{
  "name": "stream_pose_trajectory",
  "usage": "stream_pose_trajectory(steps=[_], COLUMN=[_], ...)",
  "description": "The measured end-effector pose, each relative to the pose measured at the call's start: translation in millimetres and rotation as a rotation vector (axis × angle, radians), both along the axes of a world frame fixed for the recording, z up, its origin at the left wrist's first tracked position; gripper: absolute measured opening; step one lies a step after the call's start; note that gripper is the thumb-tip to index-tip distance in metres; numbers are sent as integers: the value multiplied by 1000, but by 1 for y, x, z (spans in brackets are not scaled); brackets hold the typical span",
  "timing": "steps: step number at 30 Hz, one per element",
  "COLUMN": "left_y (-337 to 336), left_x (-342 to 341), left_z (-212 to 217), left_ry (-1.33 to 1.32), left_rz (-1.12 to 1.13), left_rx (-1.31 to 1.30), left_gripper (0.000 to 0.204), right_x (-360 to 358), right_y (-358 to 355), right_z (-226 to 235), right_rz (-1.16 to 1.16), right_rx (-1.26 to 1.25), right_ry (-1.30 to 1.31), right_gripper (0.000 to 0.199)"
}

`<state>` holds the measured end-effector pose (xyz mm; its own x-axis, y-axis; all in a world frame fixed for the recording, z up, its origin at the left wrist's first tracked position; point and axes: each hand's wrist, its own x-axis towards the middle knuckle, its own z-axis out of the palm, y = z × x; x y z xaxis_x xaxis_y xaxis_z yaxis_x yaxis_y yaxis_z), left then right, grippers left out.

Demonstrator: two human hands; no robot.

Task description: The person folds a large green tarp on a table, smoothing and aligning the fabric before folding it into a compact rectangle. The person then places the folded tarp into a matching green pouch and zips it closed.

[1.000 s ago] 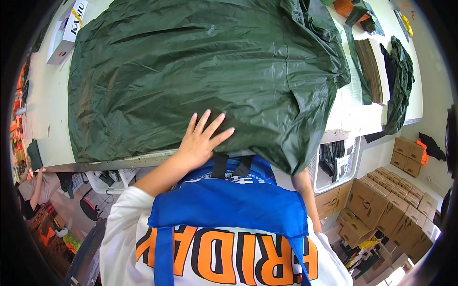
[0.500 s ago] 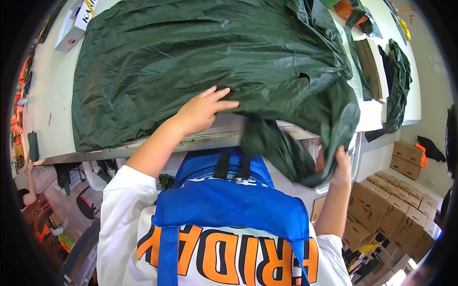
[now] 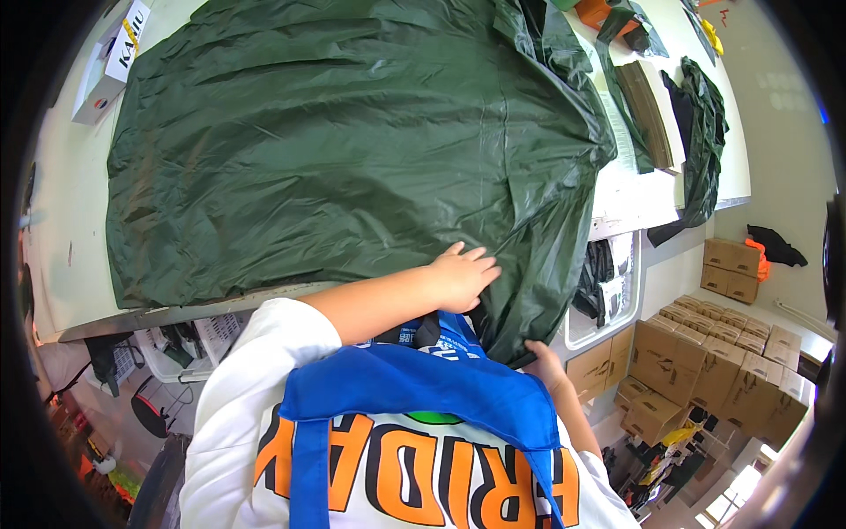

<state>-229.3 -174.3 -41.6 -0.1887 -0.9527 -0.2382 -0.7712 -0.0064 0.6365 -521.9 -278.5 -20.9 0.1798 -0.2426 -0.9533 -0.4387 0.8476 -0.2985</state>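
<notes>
A large dark green sheet of thin, shiny fabric (image 3: 352, 141) lies spread over the white surface (image 3: 62, 220), its near right corner hanging off the front edge. The left hand (image 3: 460, 275) lies flat on it near that edge, fingers loose, grip released. The right hand (image 3: 544, 360) is below the edge, its grip pinching the hanging corner. Brown cardboard boxes (image 3: 705, 361) are stacked on the floor to the right.

A single head-worn fisheye looks steeply down, close over the table (image 3: 62, 264).
</notes>
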Motion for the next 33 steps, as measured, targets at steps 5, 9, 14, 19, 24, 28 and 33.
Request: stream_pose_trajectory(steps=[5,9,14,19,24,28,33], left_y=[3,-3,22,125,205,234,249], left_x=[-32,-9,-4,56,73,117,211], left_z=[-53,-31,-116,-12,-3,9,9], left_ry=[-280,-60,1270,2336,2082,985,720], left_rz=[-56,-106,500,725,1675,2192,1980], left_rx=[-94,-25,-28,121,-516,-453,109], left_gripper=[68,70,42,57,63,84,67], right_x=[5,93,297,284,183,180,207], right_y=[-17,-42,2,-56,-218,-251,-256], right_z=[34,47,40,53,-23,-31,-36], right_rz=[-304,-267,478,1148,1215,1410,1451], right_rx=[244,265,-168,-1143,-1721,-1642,-1487], right_ry=[-425,-908,-614,-680,153,6,6], right_gripper=[51,64,74,37,58,19,17])
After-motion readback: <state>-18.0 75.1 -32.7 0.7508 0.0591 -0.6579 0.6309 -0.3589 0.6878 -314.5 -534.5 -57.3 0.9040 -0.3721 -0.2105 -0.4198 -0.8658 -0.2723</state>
